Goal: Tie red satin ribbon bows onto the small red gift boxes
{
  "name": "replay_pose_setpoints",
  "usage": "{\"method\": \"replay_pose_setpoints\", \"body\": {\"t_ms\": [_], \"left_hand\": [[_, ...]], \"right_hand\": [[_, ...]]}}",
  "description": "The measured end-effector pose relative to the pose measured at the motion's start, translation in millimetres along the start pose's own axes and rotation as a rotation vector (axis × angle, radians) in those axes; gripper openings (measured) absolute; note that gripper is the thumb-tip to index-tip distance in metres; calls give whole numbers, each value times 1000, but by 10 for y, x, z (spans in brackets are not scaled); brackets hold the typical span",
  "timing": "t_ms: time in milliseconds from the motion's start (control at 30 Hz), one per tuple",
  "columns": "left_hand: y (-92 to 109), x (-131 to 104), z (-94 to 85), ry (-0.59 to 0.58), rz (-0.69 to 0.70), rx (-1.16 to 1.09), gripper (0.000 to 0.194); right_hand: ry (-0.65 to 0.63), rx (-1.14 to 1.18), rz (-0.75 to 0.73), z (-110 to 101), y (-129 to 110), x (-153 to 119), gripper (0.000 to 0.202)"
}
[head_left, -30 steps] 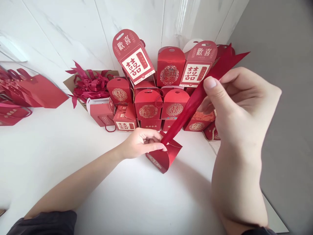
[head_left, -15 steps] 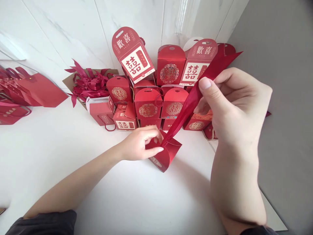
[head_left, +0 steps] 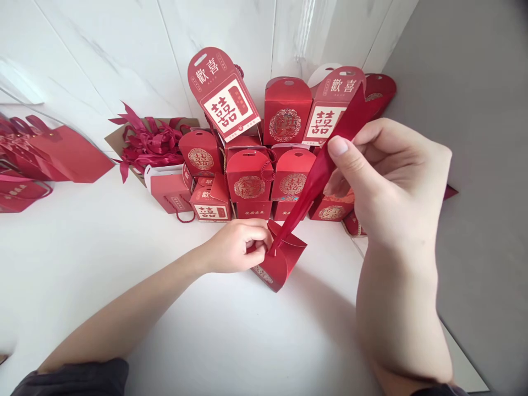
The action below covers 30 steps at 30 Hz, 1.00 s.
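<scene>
A small red gift box [head_left: 282, 269] with a gold emblem stands tilted towards me on the white table, its curved flaps at the top. My left hand [head_left: 237, 246] is closed at the left side of its top, thumb and fingers pinched on the flap; the fingertips are partly hidden. A dark red satin ribbon [head_left: 303, 197] rises from the top of the box, close to the left fingers. My right hand [head_left: 379, 170] is shut on the ribbon higher up, pinching it between thumb and forefinger, and the free end sticks out above. The ribbon looks stretched taut.
Behind stand several stacked red gift boxes [head_left: 249, 175] with gold emblems, against the marble-patterned wall [head_left: 231, 27]. A brown carton [head_left: 117, 137] of bundled red ribbons [head_left: 152, 146] is at back left. Red paper bags [head_left: 68, 151] lie at far left. A grey panel [head_left: 487, 220] borders the right.
My left thumb and fingers have curled in tighter at the box top. My right hand has shifted slightly left and down with the ribbon. The box stays in place.
</scene>
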<state>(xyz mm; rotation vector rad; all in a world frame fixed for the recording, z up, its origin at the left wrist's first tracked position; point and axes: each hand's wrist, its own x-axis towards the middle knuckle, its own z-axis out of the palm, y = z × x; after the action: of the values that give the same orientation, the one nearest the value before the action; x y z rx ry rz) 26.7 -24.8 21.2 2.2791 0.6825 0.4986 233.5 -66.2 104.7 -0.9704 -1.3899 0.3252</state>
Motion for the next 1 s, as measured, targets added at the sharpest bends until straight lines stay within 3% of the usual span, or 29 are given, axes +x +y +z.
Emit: {"method": "replay_pose_setpoints", "body": {"t_ms": [167, 400, 533, 633, 700, 833, 1000], "left_hand": [[-15, -2, -19, 9, 19, 27, 4], [-86, 12, 6, 13, 16, -18, 18], [-105, 34, -6, 55, 55, -39, 4], [-145, 63, 20, 142, 137, -87, 41], [-181, 78, 61, 114, 161, -161, 59], [-231, 98, 162, -11, 70, -203, 58], [-266, 135, 245, 20, 75, -199, 53]], "right_hand": [[54, -65, 28, -29, -11, 15, 22], [101, -75, -63, -12, 50, 12, 20], [111, -65, -64, 2, 35, -2, 21], [101, -53, -68, 11, 15, -9, 21], [85, -45, -77, 18, 2, -11, 20], [65, -70, -107, 20, -31, -15, 21], [79, -122, -227, 3, -119, -62, 22]]}}
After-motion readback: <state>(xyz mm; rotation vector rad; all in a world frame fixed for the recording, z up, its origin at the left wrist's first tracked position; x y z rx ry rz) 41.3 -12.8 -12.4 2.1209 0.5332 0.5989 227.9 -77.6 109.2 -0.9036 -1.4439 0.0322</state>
